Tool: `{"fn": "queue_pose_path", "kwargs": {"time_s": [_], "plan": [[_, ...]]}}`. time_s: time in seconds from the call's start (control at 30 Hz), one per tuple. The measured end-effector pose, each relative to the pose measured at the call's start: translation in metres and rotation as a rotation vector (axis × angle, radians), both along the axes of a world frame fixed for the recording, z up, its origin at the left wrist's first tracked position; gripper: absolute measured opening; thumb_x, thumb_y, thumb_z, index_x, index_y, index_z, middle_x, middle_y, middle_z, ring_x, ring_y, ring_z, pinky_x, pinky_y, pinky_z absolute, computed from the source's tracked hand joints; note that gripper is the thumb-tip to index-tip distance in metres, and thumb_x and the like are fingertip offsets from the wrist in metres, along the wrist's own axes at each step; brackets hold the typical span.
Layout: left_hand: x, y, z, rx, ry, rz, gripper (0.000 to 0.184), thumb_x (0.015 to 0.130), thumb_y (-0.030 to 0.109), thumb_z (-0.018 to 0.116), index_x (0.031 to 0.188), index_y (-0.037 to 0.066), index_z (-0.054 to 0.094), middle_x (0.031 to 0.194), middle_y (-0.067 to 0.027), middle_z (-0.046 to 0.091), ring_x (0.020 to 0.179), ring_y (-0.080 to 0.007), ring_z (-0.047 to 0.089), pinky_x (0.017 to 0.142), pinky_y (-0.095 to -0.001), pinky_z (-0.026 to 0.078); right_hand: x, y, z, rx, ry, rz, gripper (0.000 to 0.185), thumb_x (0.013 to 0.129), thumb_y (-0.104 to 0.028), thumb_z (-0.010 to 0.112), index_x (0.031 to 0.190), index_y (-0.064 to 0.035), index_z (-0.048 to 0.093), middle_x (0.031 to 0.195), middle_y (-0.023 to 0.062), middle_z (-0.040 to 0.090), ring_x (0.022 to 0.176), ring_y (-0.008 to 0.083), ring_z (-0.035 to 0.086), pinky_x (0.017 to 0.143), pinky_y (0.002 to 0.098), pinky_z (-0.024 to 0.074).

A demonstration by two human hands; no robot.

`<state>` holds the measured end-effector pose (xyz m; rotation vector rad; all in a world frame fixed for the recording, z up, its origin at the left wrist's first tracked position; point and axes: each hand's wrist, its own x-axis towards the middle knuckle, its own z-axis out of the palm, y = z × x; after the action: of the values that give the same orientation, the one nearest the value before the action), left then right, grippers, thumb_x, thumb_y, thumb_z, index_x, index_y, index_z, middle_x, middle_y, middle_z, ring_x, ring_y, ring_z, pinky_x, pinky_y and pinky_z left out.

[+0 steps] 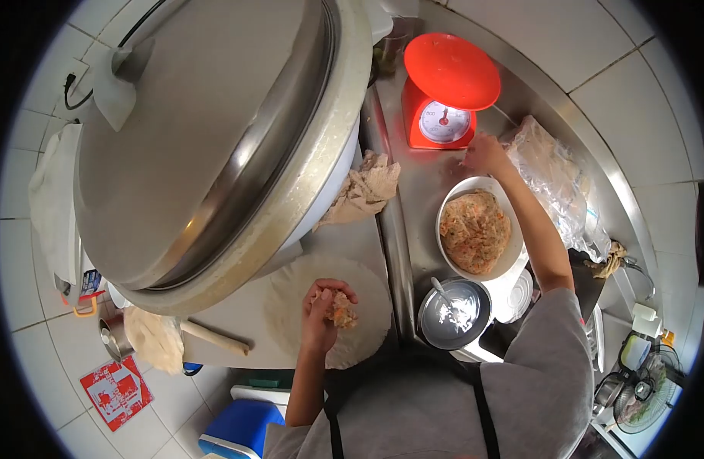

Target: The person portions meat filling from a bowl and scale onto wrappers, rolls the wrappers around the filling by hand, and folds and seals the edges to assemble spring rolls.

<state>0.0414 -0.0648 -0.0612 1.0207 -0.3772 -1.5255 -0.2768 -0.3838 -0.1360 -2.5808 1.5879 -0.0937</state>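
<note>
My left hand (319,312) is curled around a clump of minced filling (342,312) with orange bits. It is above a large, thin, pale round dough sheet (371,294) lying on the work surface. My right hand (486,155) reaches to the front of the red kitchen scale (450,73), near its base and dial; its fingers are blurred and partly hidden. Below that forearm sits a white oval bowl (513,256) with a large mass of the same filling (474,233). A dark bowl (428,325) with a spoon (441,289) and shiny liquid stands beside it.
A big round metal-topped appliance (206,138) takes up the upper left. Crumpled brown paper (367,187) lies beside it. A plastic bag (555,180) rests at the right. At the left are a rolling pin (214,336) and more dough (154,339); a blue cooler (241,428) stands below.
</note>
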Motion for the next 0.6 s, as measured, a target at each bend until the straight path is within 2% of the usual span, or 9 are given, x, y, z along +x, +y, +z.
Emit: {"fn": "queue_pose_path", "kwargs": {"time_s": [0.1,0.2,0.3,0.33,0.4,0.47,0.53,0.57,0.6], "plan": [[0.001,-0.001,0.006,-0.037,-0.006,-0.005,0.025,0.091,0.027,0.052,0.101,0.004,0.054,0.092,-0.0113,0.059,0.084,-0.0212,0.060,0.064,-0.0319,0.054,0.011,0.009,0.070,0.451,-0.288,-0.278,0.020,0.070,-0.015,0.072,0.080,0.0007,0.065,0.077,0.0120,0.065,0.066,0.0195,0.064,0.062,0.0303,0.0515],[0.004,0.004,0.009,-0.040,0.023,-0.003,0.026,0.091,0.029,0.052,0.101,0.004,0.053,0.093,-0.0111,0.058,0.085,-0.0214,0.059,0.064,-0.0319,0.054,0.005,0.029,0.117,0.744,-0.666,-0.259,0.024,0.074,-0.020,0.071,0.083,0.0012,0.066,0.084,0.0105,0.066,0.077,0.0162,0.063,0.065,0.0266,0.0510],[0.004,0.015,0.008,-0.013,0.081,0.011,0.028,0.092,0.031,0.051,0.102,0.005,0.052,0.094,-0.0105,0.057,0.086,-0.0214,0.059,0.064,-0.0318,0.054,-0.004,0.064,0.111,1.010,-1.439,-0.202,0.017,0.083,-0.013,0.063,0.095,-0.0002,0.063,0.086,0.0060,0.065,0.074,0.0109,0.060,0.065,0.0216,0.0487],[0.003,0.018,0.007,-0.012,0.084,0.014,0.028,0.092,0.031,0.050,0.103,0.005,0.052,0.094,-0.0103,0.056,0.086,-0.0212,0.059,0.064,-0.0318,0.054,-0.002,0.079,0.096,1.086,-1.699,-0.138,0.020,0.087,-0.008,0.057,0.106,-0.0028,0.058,0.088,0.0063,0.063,0.073,0.0135,0.059,0.063,0.0216,0.0473],[0.001,0.025,0.005,-0.024,0.097,0.017,0.029,0.092,0.032,0.050,0.104,0.006,0.052,0.094,-0.0097,0.056,0.086,-0.0209,0.058,0.063,-0.0320,0.054,0.032,0.121,0.090,1.246,-2.116,-0.018,0.023,0.084,-0.010,0.063,0.105,-0.0046,0.056,0.087,0.0071,0.061,0.072,0.0150,0.057,0.061,0.0226,0.0462],[0.003,0.033,0.006,-0.041,0.107,0.017,0.029,0.093,0.033,0.049,0.104,0.006,0.051,0.094,-0.0092,0.055,0.086,-0.0206,0.058,0.063,-0.0323,0.054,0.070,0.157,0.107,1.382,-2.196,0.220,0.027,0.079,-0.013,0.071,0.101,-0.0071,0.056,0.083,0.0071,0.059,0.072,0.0147,0.055,0.061,0.0250,0.0457],[0.008,0.040,0.012,-0.047,0.099,0.022,0.029,0.093,0.033,0.049,0.105,0.007,0.051,0.094,-0.0087,0.055,0.087,-0.0203,0.057,0.062,-0.0324,0.054,0.112,0.197,0.170,1.271,-2.042,0.555,0.027,0.073,-0.010,0.076,0.090,-0.0070,0.056,0.084,0.0063,0.060,0.070,0.0131,0.054,0.060,0.0273,0.0452],[0.010,0.049,0.015,-0.033,0.097,0.025,0.029,0.093,0.033,0.049,0.105,0.007,0.051,0.094,-0.0084,0.054,0.087,-0.0202,0.057,0.062,-0.0325,0.054,0.128,0.217,0.204,1.131,-1.974,0.700,0.026,0.069,-0.006,0.079,0.078,-0.0089,0.054,0.082,0.0035,0.062,0.068,0.0125,0.053,0.058,0.0249,0.0424],[0.013,0.057,0.012,-0.029,0.067,0.053,0.029,0.093,0.034,0.049,0.105,0.008,0.051,0.094,-0.0082,0.054,0.087,-0.0201,0.057,0.062,-0.0323,0.054,0.138,0.233,0.230,1.047,-1.930,0.837,0.023,0.070,-0.008,0.079,0.077,-0.0080,0.057,0.079,0.0040,0.062,0.065,0.0131,0.053,0.056,0.0243,0.0423]]}}
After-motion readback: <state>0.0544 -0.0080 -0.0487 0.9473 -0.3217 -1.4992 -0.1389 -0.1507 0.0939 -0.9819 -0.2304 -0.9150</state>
